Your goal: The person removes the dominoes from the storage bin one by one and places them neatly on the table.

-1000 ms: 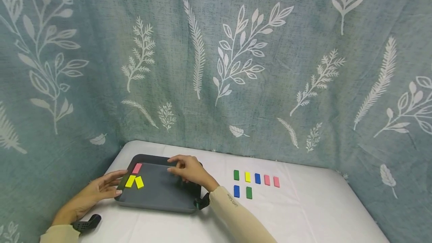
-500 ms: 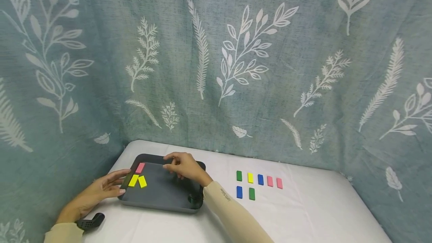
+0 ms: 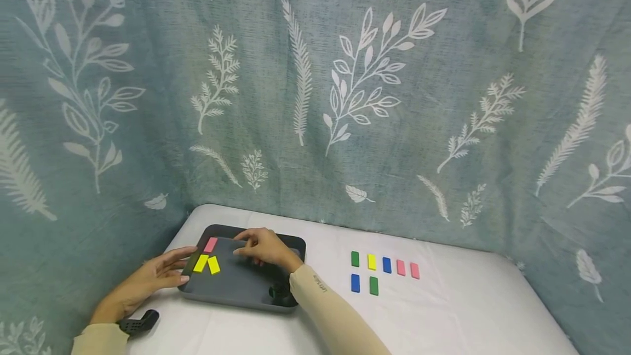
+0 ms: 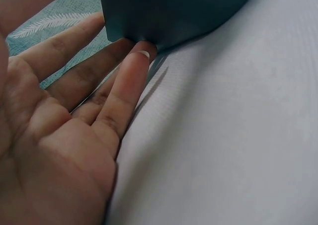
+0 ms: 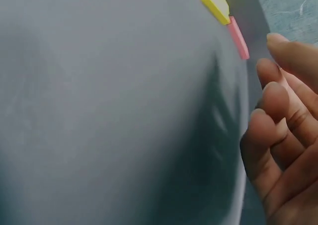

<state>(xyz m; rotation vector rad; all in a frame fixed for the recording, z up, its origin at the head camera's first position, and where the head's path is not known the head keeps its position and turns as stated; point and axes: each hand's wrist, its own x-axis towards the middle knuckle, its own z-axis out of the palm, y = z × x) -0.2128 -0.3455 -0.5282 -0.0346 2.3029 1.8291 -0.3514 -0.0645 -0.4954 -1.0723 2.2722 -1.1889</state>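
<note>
A dark grey tray [image 3: 236, 301] lies at the left of the white table. My left hand [image 3: 153, 278] rests against its left wall with fingers mostly straight; in the left wrist view the fingertips touch the tray's outer side. Above the tray is my right hand [image 3: 263, 246], fingers loosely bent, and nothing shows between them in the right wrist view. Inside the tray, along its left side, sit a pink block [image 3: 210, 244] and two yellow blocks, one left [image 3: 200, 263] and one right [image 3: 213, 265], the latter slanted. The pink one is farther back.
Right of the tray, small blocks stand in two rows. The back row has a green block [image 3: 355, 259], a yellow block [image 3: 372, 262], a blue block [image 3: 386, 265] and two pink ones. A blue block [image 3: 355, 283] and a green block [image 3: 373, 286] form the front row.
My right hand has moved leftward over the tray. The left hand stays at the tray's left wall. The whole head view has shifted slightly; the blocks keep their places.
</note>
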